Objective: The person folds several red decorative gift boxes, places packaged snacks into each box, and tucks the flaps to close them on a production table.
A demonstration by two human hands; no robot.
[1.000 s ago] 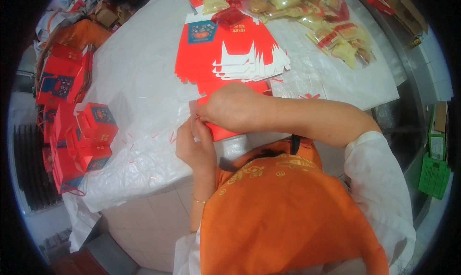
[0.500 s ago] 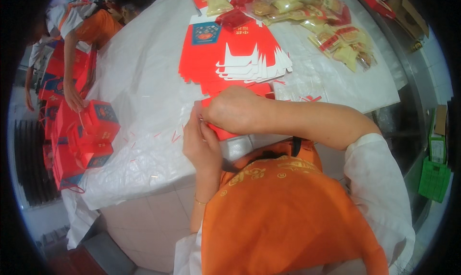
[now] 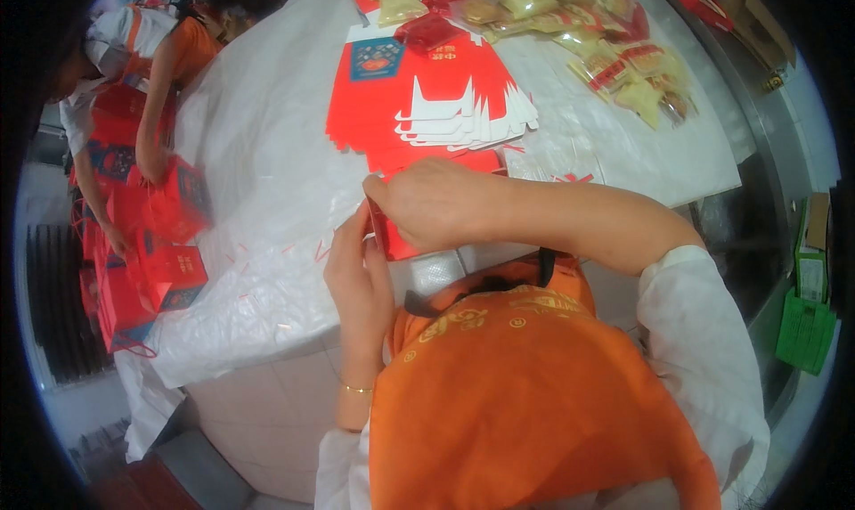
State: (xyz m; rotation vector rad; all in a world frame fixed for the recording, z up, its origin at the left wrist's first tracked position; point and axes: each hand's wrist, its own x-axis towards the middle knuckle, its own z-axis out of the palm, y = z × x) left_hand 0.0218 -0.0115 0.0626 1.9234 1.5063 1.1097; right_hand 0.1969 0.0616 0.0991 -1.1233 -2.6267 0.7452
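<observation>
A red cardboard gift box (image 3: pixel 403 245) lies at the table's near edge in front of me, partly hidden under my hands. My left hand (image 3: pixel 354 274) grips its left edge, thumb on one side and fingers on the other. Curled over the top of the same box is my right hand (image 3: pixel 427 203), closed, with its fingertips at that left edge. What the right fingertips pinch there is hidden. Just beyond sits a fanned stack of flat red box blanks (image 3: pixel 365 100) with white cut flaps.
Packaged pastries (image 3: pixel 614 65) are heaped at the far right of the table. Short red strips (image 3: pixel 570 179) lie scattered on the white plastic sheet (image 3: pixel 258 145). At the left, a co-worker (image 3: pixel 160 56) handles finished red boxes (image 3: pixel 178 269). Green crates (image 3: pixel 806 332) stand far right.
My left hand has shifted slightly left and down, and the right hand has turned a little at the box's left edge. The co-worker's hands have moved among the red boxes.
</observation>
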